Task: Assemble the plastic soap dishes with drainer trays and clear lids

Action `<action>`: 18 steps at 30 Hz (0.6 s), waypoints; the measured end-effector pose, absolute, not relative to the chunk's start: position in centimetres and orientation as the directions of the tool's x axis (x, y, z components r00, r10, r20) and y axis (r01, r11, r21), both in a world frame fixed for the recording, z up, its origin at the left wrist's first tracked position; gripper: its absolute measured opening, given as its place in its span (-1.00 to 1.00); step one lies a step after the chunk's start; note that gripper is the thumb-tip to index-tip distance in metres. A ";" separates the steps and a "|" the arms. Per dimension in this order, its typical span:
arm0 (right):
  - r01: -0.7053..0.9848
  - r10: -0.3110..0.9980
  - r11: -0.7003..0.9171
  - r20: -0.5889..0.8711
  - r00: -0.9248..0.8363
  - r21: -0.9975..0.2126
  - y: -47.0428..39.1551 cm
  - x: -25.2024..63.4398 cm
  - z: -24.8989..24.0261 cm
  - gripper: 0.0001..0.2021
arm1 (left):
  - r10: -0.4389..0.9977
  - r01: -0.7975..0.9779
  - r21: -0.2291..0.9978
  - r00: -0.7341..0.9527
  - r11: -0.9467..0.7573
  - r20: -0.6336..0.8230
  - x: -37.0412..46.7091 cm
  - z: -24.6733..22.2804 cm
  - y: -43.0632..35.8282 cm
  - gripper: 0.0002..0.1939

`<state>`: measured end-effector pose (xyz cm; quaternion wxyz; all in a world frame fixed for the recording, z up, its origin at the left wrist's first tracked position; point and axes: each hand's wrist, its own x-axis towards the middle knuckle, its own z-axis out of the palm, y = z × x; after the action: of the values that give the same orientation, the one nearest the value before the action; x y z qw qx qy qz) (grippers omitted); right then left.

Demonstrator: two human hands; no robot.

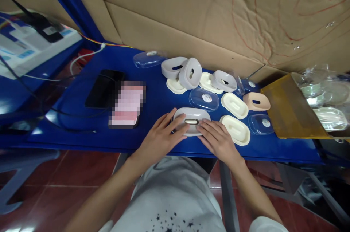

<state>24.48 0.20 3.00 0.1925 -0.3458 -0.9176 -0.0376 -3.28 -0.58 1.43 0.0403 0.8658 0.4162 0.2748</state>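
Note:
A pale grey oval soap box [191,112] with a slot in its middle lies on the blue table close to my body. A cream strip shows through the slot. My left hand [166,128] holds its left end, fingers over the top and somewhat apart. At the right end my right hand [216,135] grips it, its fingers close together on the upper face. Just right of that hand is a cream tray [237,130], and a second cream tray [234,105] lies behind it. A clear lid [204,99] with a round sticker rests behind the soap box.
Grey soap boxes [191,74] and another clear lid [149,59] lie at the back. A peach box [256,101] and a clear lid [261,124] are beside a carton [284,110] of wrapped pieces. Phones [105,88] and cables occupy the left. Cardboard [175,13] walls the back.

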 end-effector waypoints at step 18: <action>0.852 0.850 0.508 0.230 -0.474 -0.124 6.3 25.5 4.1 -0.47 | 0.814 0.740 0.388 0.369 -0.549 0.449 -3.2 1.6 -0.5 -0.76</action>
<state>25.53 6.31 4.06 0.1317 -0.4959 -0.8583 -0.0036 -3.25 -0.55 1.61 0.0602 0.8250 0.4710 0.3063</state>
